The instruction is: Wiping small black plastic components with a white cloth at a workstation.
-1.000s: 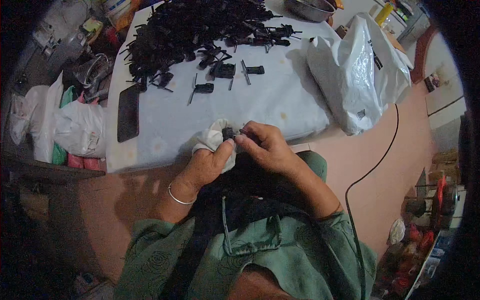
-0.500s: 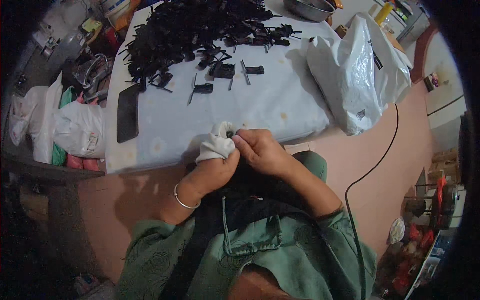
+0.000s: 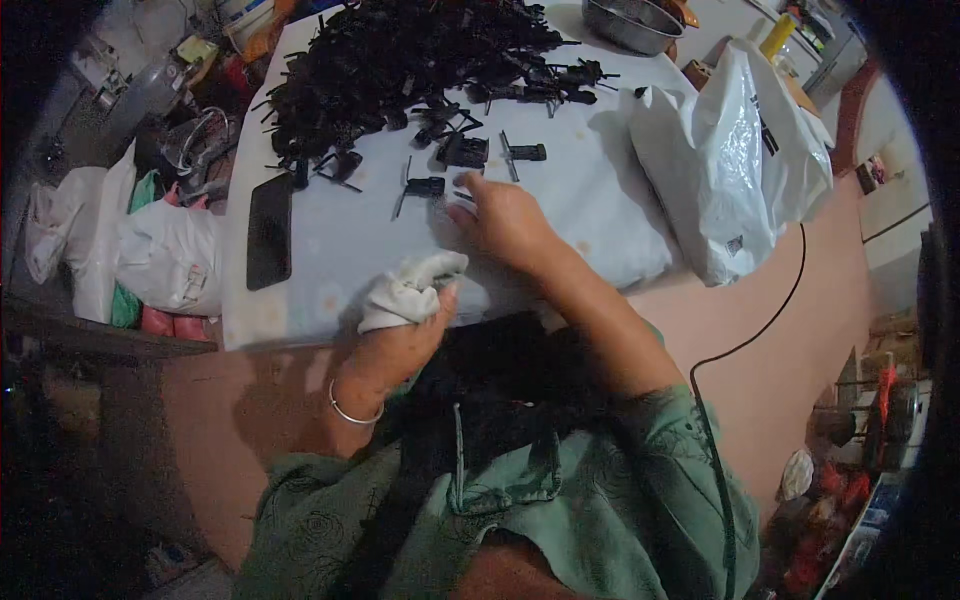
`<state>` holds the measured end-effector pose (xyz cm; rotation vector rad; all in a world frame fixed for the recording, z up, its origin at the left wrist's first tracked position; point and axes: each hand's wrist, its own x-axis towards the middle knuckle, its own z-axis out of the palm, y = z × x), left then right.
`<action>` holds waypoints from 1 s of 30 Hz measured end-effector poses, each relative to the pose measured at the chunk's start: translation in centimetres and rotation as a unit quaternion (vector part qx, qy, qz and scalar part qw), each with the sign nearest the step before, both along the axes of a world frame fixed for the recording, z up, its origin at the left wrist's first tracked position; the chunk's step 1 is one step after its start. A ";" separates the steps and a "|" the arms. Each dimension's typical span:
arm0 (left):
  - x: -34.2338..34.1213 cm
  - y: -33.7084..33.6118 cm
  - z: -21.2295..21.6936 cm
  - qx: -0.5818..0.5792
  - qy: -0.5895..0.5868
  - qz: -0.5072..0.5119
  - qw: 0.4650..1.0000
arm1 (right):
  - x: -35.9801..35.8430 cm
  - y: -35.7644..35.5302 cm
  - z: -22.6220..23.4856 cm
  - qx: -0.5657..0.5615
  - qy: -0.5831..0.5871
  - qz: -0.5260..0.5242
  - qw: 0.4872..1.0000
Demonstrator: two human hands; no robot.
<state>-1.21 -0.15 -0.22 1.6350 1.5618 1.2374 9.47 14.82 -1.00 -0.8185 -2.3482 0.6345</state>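
At the lower middle of the frame the left hand [image 3: 395, 345] is clenched around a crumpled white cloth [image 3: 410, 290], which sits at the near edge of the table [image 3: 330, 240]; the cloth hides the fingertips. Just above centre the right hand [image 3: 505, 222] reaches over the white tabletop, fingers spread loosely, tips beside a small black part [image 3: 425, 186]; whether they touch it is unclear. A dark phone [image 3: 268, 230] lies left. Farther up, a heap of black parts [image 3: 400, 60] blurs together. A white plastic bag [image 3: 730, 170] stands at right, and a metal bowl [image 3: 632, 22] is cut off at the top edge.
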 end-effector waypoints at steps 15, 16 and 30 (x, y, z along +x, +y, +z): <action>-2.2 1.0 1.6 -0.108 0.094 -0.063 0.988 | 3.9 -3.5 2.8 -0.152 -0.025 0.164 0.974; -1.9 1.0 1.2 -0.103 0.011 -0.078 0.992 | 4.1 -3.8 2.9 -0.196 -0.003 0.141 0.970; 1.4 0.4 0.9 -0.058 -0.199 0.012 0.978 | 4.2 -6.8 1.8 -0.190 0.157 0.031 0.969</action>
